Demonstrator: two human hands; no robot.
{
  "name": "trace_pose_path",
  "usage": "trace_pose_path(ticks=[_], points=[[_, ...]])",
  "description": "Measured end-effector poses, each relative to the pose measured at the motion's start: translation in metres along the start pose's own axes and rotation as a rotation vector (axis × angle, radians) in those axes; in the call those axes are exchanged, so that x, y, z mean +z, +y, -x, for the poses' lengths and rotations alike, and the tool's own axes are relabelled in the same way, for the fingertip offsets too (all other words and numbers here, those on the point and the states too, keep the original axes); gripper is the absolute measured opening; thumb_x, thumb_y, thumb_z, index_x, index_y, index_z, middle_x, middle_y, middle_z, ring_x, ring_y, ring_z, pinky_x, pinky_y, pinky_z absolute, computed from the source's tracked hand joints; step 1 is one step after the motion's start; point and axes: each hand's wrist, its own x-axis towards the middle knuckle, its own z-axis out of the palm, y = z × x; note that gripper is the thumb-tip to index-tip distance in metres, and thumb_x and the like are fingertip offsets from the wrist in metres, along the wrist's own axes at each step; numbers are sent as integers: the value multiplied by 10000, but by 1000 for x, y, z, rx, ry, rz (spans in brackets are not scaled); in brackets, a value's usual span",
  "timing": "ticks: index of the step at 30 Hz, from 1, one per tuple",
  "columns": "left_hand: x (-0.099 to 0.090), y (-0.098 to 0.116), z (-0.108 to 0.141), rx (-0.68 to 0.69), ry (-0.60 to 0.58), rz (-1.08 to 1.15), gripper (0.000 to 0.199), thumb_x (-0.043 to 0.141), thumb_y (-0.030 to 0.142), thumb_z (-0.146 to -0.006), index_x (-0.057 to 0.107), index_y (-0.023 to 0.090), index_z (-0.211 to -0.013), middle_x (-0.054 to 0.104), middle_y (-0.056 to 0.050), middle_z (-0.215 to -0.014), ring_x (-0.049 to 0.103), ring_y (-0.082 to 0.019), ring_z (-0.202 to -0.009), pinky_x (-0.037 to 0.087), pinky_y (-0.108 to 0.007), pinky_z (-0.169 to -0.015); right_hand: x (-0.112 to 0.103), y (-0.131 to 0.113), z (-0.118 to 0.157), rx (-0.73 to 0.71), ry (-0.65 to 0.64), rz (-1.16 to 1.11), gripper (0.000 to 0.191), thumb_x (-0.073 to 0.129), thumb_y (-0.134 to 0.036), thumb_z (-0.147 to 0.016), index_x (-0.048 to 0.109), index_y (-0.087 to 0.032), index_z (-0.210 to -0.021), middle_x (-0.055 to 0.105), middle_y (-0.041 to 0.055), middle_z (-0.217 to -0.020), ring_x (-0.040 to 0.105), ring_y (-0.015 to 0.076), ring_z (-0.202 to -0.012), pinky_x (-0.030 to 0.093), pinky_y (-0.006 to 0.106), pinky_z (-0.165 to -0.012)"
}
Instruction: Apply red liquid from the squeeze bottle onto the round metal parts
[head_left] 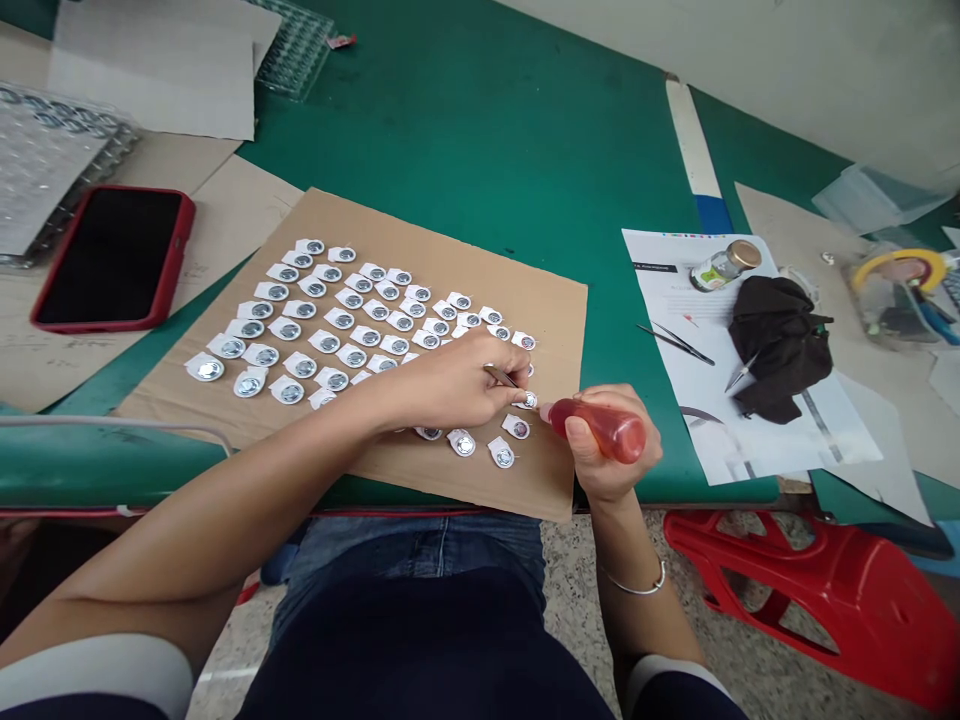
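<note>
My left hand (480, 375) pinches metal tweezers (499, 376) over the right part of a brown cardboard sheet (555, 310). Just past its fingertips lies a small round silvery part on a white tab (528, 400). Wrapped round a red translucent squeeze bottle (606, 428), my right hand (619, 465) holds it tilted, its narrow tip close to that part; whether they touch I cannot tell. Several similar round parts (301, 366) lie in rows across the cardboard. My left hand and forearm hide some of them.
A red-cased phone (112, 258) lies at the left beside clear plastic trays (56, 170). To the right, a printed sheet (675, 300) carries a glass jar (724, 265), dark cloth (780, 345) and another pair of tweezers (675, 343). A red stool (840, 590) stands below the table.
</note>
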Motion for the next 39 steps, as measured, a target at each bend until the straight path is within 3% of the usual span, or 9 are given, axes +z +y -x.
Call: trace_pose_path(ticks=[30,33,36,39], points=[[1,-2,1,2,10,9,131,482,109,-784,605,131,-747,599,-1,-726,507,-77,-626,347,-204,-561,2,-2,0,-12,8,-64,219,677,-236,-658,576,-167,-840,597,13,-740,579,135,-701,487,309,-617],[1,-2,1,-5,12,-3,129,488,121,-787,612,136,-757,599,2,-714,506,-79,-620,351,-206,-556,1,1,0,1,128,-112,198,649,-283,-672,575,-169,-816,583,12,-710,575,145,-682,474,315,-598],[-1,0,1,-6,24,26,116,511,147,-794,623,138,-768,608,3,-700,524,-82,-618,372,-206,-556,2,6,-1,46,336,-210,185,604,-312,-685,570,-169,-798,552,10,-696,563,147,-678,452,317,-593],[-6,9,3,5,132,122,77,570,178,-784,633,137,-766,625,1,-696,557,-86,-627,401,-191,-544,1,12,-3,140,483,-323,183,564,-326,-696,546,-172,-795,526,10,-726,547,132,-668,444,291,-551]])
